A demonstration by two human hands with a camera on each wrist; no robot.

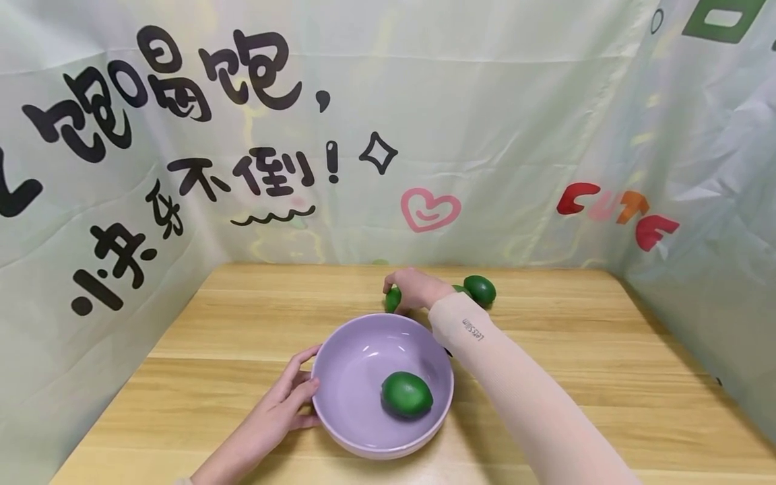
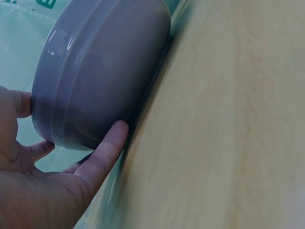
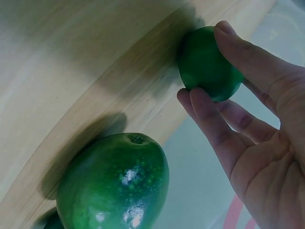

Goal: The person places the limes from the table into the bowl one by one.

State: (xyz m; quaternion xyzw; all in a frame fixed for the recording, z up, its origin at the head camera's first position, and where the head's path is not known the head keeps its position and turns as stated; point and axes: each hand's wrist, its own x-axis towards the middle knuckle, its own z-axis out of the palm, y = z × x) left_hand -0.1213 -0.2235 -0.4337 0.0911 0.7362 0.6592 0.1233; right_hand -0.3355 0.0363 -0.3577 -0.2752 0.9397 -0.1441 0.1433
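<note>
A lilac bowl (image 1: 351, 404) stands on the wooden table with one green lime (image 1: 407, 394) lying inside it, right of centre. My left hand (image 1: 281, 404) rests against the bowl's left side; in the left wrist view its spread fingers (image 2: 102, 155) touch the outer wall, one low near the base. Beyond the bowl's far rim, my right hand (image 1: 418, 288) grips a second lime (image 3: 207, 64) between thumb and fingers, close over the tabletop. Another lime (image 3: 116, 183) lies near that hand, large in the right wrist view.
Behind the right wrist lie more limes, one lime (image 1: 479, 291) in plain sight and one partly covered by the forearm. The wooden table (image 1: 242, 316) ends at a pale printed cloth (image 1: 509, 135) that hangs along the back and both sides.
</note>
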